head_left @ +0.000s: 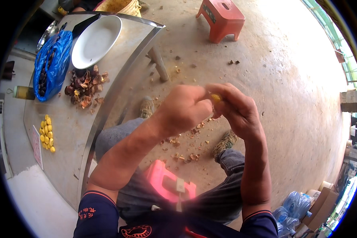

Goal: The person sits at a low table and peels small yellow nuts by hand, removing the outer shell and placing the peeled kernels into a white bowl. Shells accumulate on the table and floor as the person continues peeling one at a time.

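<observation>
Both my hands are raised together over the floor, in front of my knees. My right hand (238, 112) has its fingers closed round a yellow peeled chestnut (215, 97), only part of which shows. Close against it, my left hand (185, 108) is curled with thumb and forefinger pinched near the chestnut; whatever it grips is hidden. On the table to my left lies a pile of brown chestnut shells (85, 87). Several yellow peeled chestnuts (47, 133) are lined up nearer to me. A blue plastic bag (57, 59) holds dark unpeeled chestnuts.
A white oval dish (97, 41) sits on the metal-edged table (73, 146). Ahead stands a red stool (224, 18); a pink stool (162, 180) is between my legs. Shell bits (192, 156) litter the floor. Clear plastic bottles (293, 208) and a cardboard box (323, 206) stand at lower right.
</observation>
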`<action>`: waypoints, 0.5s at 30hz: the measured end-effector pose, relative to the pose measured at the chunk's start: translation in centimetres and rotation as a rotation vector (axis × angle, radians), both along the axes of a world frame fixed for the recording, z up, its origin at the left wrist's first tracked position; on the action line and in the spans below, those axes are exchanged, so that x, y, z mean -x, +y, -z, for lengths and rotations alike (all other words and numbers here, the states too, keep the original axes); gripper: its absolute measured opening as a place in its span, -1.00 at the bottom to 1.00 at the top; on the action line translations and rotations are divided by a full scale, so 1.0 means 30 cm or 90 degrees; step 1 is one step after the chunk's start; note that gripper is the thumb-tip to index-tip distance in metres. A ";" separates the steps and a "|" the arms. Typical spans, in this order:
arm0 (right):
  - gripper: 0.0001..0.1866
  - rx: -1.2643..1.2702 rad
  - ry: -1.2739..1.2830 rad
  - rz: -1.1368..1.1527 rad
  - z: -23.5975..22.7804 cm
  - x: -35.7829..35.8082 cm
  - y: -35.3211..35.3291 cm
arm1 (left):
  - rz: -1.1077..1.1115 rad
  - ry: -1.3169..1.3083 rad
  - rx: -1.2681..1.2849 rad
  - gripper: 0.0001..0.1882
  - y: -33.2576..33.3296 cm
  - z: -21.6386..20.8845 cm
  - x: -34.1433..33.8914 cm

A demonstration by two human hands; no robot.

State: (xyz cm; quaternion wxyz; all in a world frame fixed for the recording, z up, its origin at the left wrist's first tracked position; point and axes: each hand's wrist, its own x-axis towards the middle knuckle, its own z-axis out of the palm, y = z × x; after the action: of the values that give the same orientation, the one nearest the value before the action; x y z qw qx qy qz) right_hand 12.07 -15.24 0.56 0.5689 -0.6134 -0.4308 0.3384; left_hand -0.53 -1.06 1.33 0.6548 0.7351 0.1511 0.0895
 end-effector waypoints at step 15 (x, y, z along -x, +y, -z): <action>-0.67 0.041 0.110 0.027 0.009 0.008 0.003 | 0.019 -0.061 -0.010 -0.76 0.012 0.001 0.000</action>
State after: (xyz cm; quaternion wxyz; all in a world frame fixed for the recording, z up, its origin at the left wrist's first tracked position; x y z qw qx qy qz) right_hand 11.84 -15.16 0.30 0.5909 -0.6090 -0.3561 0.3913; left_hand -0.55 -0.69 1.29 0.6570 0.7370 0.1082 0.1161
